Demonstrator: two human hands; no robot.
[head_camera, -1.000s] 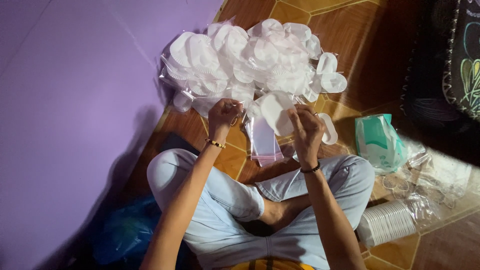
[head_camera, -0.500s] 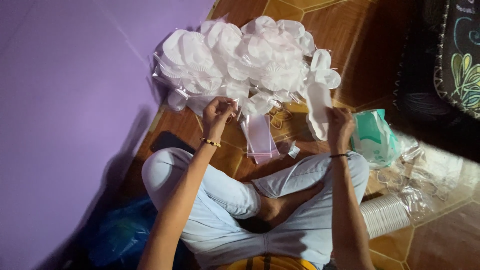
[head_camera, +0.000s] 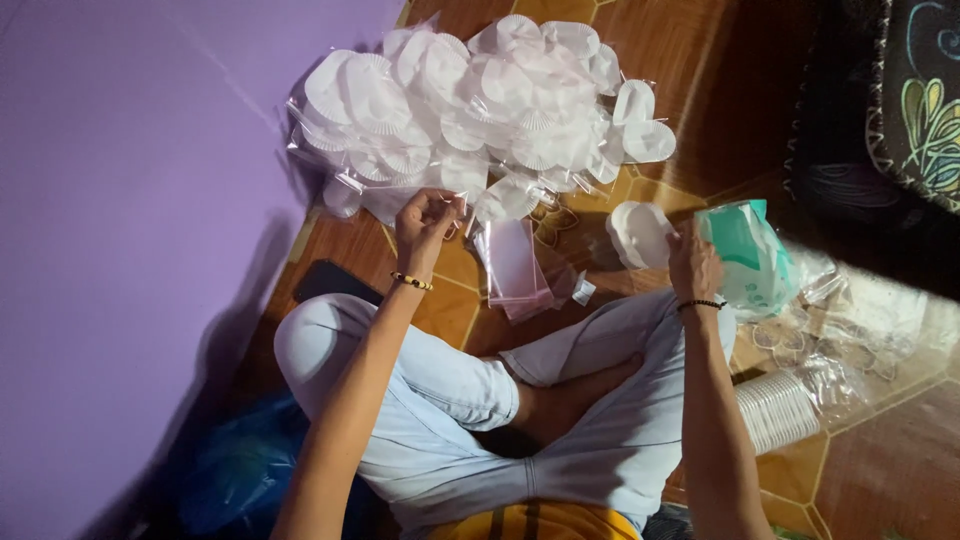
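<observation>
1. A person is sitting cross-legged on the tiled floor (head_camera: 870, 470), keeping the work within arm's reach in front of the knees.
2. The left hand (head_camera: 425, 225) is lifted just ahead of the left knee, its fingers pinching together on the edge of a clear plastic sleeve (head_camera: 455, 215), apparently holding it up for handling.
3. The right hand (head_camera: 690, 262) is reaching out to the side, well apart from the left, closing on a small stack of white paper cups (head_camera: 640, 235) beside a teal bag (head_camera: 750, 255) (whether the stack is lifted clear of the floor cannot be told).
4. A bundle of empty clear sleeves (head_camera: 515, 268) is lying flat between the hands, close at hand for both.
5. A row of nested white cups (head_camera: 775, 408) is resting by the right knee among crumpled wrappers.
6. Farthest out, a heap of bagged white cups (head_camera: 480, 95) is piling against the purple wall (head_camera: 120, 200), out of the working space.
</observation>
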